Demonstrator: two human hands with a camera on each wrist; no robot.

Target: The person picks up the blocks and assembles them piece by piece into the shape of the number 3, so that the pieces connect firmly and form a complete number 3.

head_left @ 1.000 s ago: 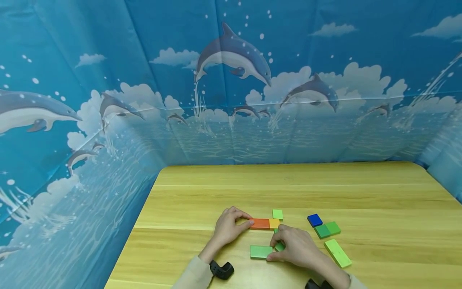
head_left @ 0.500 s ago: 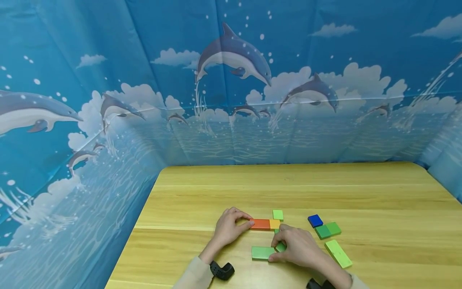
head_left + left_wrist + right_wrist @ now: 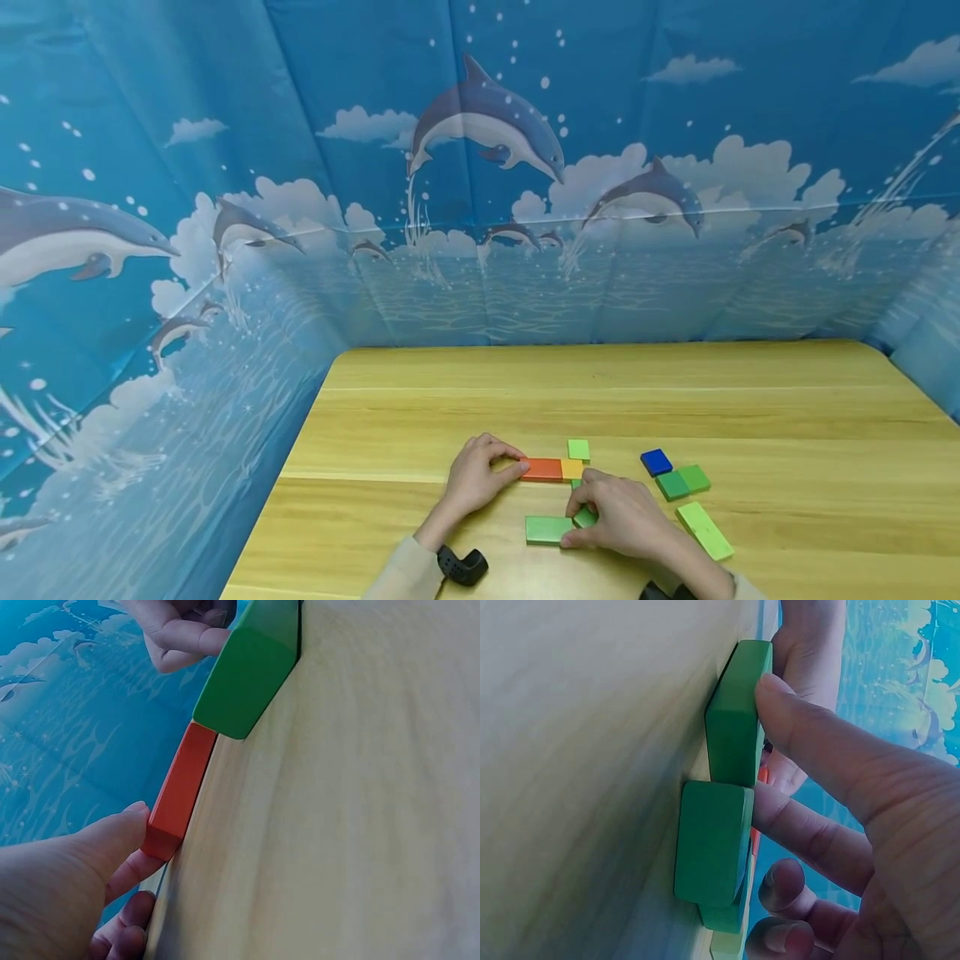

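Observation:
The left hand (image 3: 477, 477) pinches the left end of a flat red-orange block (image 3: 542, 470) between thumb and index finger. A small yellow-orange block (image 3: 572, 470) abuts its right end, with a light green square block (image 3: 578, 450) behind. Nearer the front, the right hand (image 3: 618, 512) holds the right end of a rectangular green block (image 3: 548, 530). In the right wrist view its thumb presses that block (image 3: 739, 712) and its index finger lies at the joint with a smaller green block (image 3: 714, 844). Another green piece (image 3: 724, 916) shows beyond, mostly hidden by the right hand in the head view.
Right of the right hand lie a blue square block (image 3: 656, 462), a dark green block (image 3: 672, 485), a mid-green block (image 3: 695, 477) and a long lime block (image 3: 705, 530). The wooden table (image 3: 420, 392) ends at a dolphin-printed curtain (image 3: 465, 283).
The rectangular green block has slid slightly right with the right hand. The left hand stays on the red-orange block. The head view has tilted slightly.

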